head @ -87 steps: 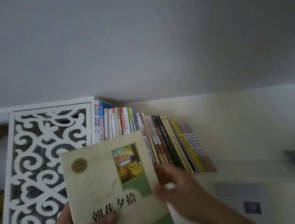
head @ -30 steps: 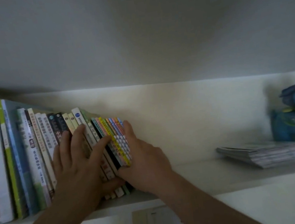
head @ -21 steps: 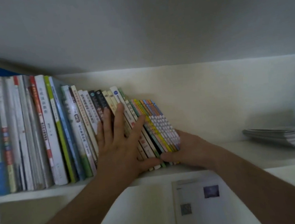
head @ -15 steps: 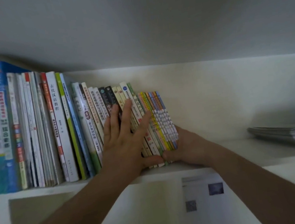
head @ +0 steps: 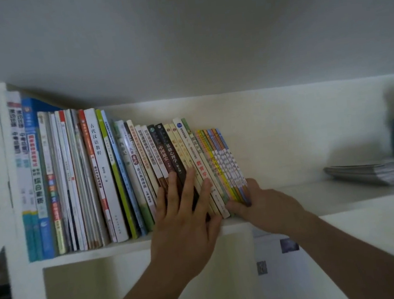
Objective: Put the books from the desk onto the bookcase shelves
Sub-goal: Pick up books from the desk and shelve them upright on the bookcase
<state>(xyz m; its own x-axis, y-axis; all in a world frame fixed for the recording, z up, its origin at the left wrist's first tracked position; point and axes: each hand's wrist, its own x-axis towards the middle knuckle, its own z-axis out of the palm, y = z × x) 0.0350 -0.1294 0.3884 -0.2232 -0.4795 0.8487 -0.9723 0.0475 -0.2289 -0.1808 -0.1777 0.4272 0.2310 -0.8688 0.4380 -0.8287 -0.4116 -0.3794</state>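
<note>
With the left hand [head: 183, 221] flat on the spines and the right hand [head: 261, 204] cupping their 3 o'clock end, the leaning books [head: 192, 164] look thin, light and slide-prone, best squeezed low from both sides.

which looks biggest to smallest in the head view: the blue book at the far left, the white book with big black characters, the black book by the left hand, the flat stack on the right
1. blue book, tallest spine.
2. white book.
3. black book.
flat stack: lies flat and farther right, so I cannot rank it fairly against the standing spines.
</note>
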